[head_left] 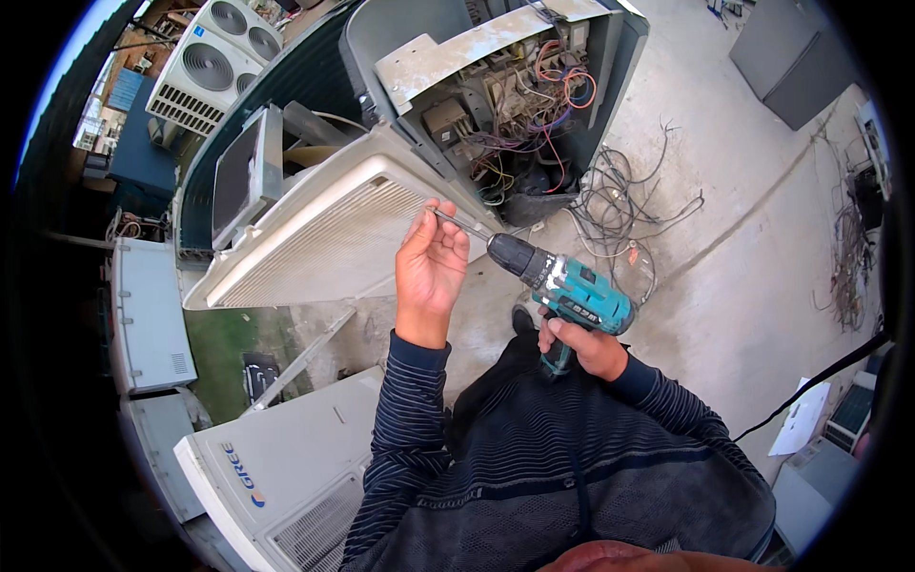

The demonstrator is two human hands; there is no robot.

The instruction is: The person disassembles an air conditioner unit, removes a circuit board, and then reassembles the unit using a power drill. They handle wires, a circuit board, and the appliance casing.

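Note:
A teal and black cordless drill (583,296) is in my right hand (588,349), which wraps round its handle. From its black chuck a long thin screwdriver bit (465,225) points up and to the left. My left hand (434,255) pinches the far end of that bit between thumb and fingertips. Just beyond the left hand leans a white slatted panel (319,224). Farther off, an opened grey air-conditioner unit (610,71) shows a tangle of coloured wires and a dusty circuit board (519,95).
Loose grey cables (620,205) lie on the concrete floor right of the opened unit. A white outdoor unit casing (286,453) stands at the lower left, near a thin metal strip (303,360). Fan units (208,67) are at the far left, a dark grey box (796,62) at the far right.

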